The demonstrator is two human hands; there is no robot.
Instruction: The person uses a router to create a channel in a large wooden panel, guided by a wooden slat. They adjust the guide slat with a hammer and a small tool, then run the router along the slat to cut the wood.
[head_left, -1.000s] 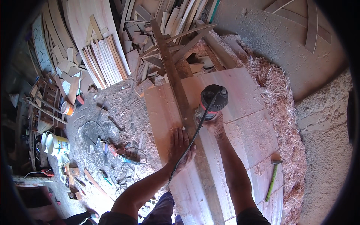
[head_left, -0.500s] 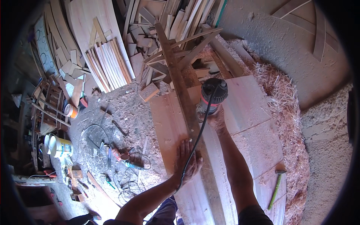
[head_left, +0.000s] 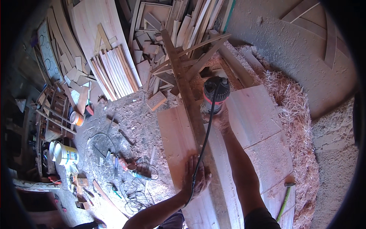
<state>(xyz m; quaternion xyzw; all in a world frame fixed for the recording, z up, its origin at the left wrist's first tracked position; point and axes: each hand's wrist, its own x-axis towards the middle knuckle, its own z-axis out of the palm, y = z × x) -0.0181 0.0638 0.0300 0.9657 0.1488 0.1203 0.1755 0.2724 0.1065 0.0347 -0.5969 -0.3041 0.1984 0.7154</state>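
Note:
My right hand [head_left: 219, 119] is closed around the lower body of a corded router [head_left: 216, 91] with a black top and a red ring. The router stands upright on a pale wooden panel [head_left: 251, 110], beside a long brown wooden straightedge [head_left: 182, 80]; its bit is hidden. My left hand [head_left: 196, 176] lies flat with fingers stretched out, across the panel and the straightedge. The router's black cord [head_left: 204, 149] runs back over my left hand. Sawdust-covered lines cross the panel to the right of my right forearm.
A hammer with a green handle [head_left: 284, 202] lies on the panel's right side. Wood shavings [head_left: 295, 129] pile along its right edge. Offcuts [head_left: 156, 100] crowd the far end. Power tools [head_left: 127, 165], tangled cords and white buckets [head_left: 65, 153] sit on the floor at left.
The whole view has shifted slightly, with the scene lower and further right. Against the panel, the router has moved a little farther away along the straightedge. My left hand stays pressed flat.

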